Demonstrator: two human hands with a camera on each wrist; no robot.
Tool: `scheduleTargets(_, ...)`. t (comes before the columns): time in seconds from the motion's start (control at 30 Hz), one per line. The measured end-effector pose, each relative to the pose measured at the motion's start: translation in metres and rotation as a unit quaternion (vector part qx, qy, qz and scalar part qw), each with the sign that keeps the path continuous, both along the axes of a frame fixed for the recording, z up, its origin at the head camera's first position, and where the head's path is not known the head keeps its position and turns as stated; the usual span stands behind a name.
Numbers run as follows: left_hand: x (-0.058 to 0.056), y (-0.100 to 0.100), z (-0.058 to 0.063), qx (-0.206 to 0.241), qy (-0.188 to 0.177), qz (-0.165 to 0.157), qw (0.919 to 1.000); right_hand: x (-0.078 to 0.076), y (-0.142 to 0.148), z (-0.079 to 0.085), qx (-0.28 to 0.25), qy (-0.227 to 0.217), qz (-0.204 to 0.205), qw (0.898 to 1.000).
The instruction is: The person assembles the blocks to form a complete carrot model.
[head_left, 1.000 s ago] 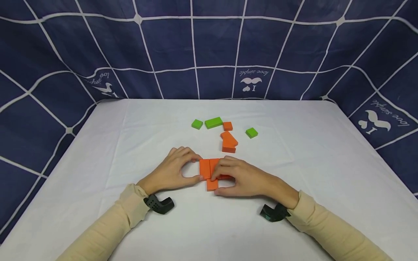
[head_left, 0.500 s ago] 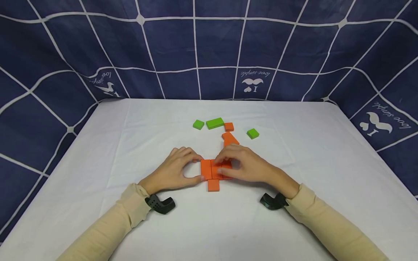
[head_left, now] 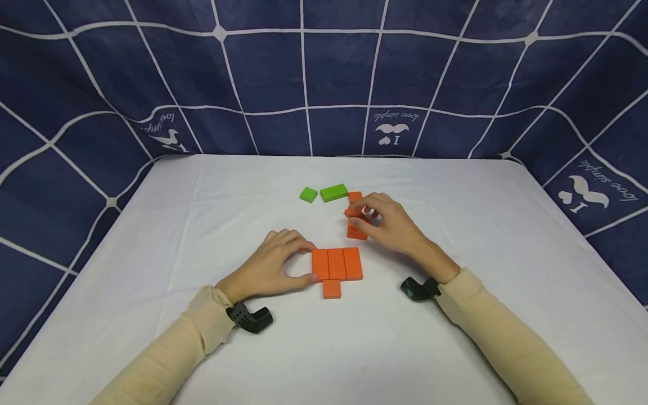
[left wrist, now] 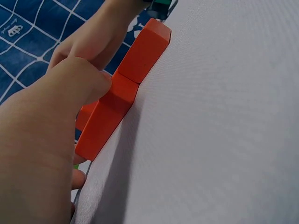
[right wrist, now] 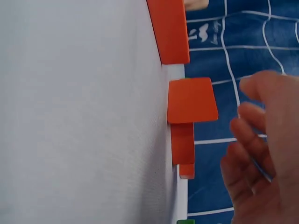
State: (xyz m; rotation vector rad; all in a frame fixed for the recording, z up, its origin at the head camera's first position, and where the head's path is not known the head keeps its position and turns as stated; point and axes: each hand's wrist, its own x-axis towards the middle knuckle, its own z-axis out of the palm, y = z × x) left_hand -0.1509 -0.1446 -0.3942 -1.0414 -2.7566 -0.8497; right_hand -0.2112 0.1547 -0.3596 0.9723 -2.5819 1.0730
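Observation:
Three orange rectangular blocks lie side by side on the white table. A small orange square block point(head_left: 331, 289) touches their near edge. My left hand point(head_left: 273, 264) pinches the leftmost block point(head_left: 320, 264) by its near and far ends, thumb at the near corner. Farther back, my right hand point(head_left: 392, 225) hovers over an orange block point(head_left: 357, 232) and the angled orange piece point(head_left: 349, 212) behind it, which is partly covered. In the right wrist view, its loosely bent fingers point(right wrist: 247, 135) stand apart from the orange block point(right wrist: 191, 100) and grip nothing.
A small orange block point(head_left: 355, 197) lies behind the right hand's fingers. To its left are a long green block point(head_left: 334, 193) and a green square block point(head_left: 309, 194). Another green block is nearly hidden by the right hand. A dark blue curtain point(head_left: 263, 73) surrounds the table's far side.
My right hand has left the row of orange blocks and moved back to the loose orange pieces, uncovering the row's right side. The left hand stays at the leftmost block.

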Motion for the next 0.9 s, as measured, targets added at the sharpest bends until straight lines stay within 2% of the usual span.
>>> scheduleTargets(0.13,0.000,0.000,0.000,0.002,0.000,-0.001,1.0000,-0.009,0.000,-0.001,-0.005,-0.006,-0.047,0.999)
scheduleTargets(0.33,-0.001,0.000,0.000,0.000,0.001,0.002,1.0000,-0.021,-0.002,0.000,-0.015,-0.010,-0.089,0.996)
scheduleTargets(0.47,-0.001,0.000,-0.001,0.000,0.002,0.002,1.0000,-0.027,-0.001,-0.001,0.006,-0.031,-0.108,0.994)
scheduleTargets(0.63,-0.001,0.000,-0.001,0.001,0.005,0.001,1.0000,-0.033,0.003,-0.008,0.042,-0.052,-0.112,0.991)
scheduleTargets(0.9,-0.002,0.001,-0.001,0.004,0.002,0.001,1.0000,-0.039,0.009,-0.018,0.066,-0.042,-0.094,0.992)
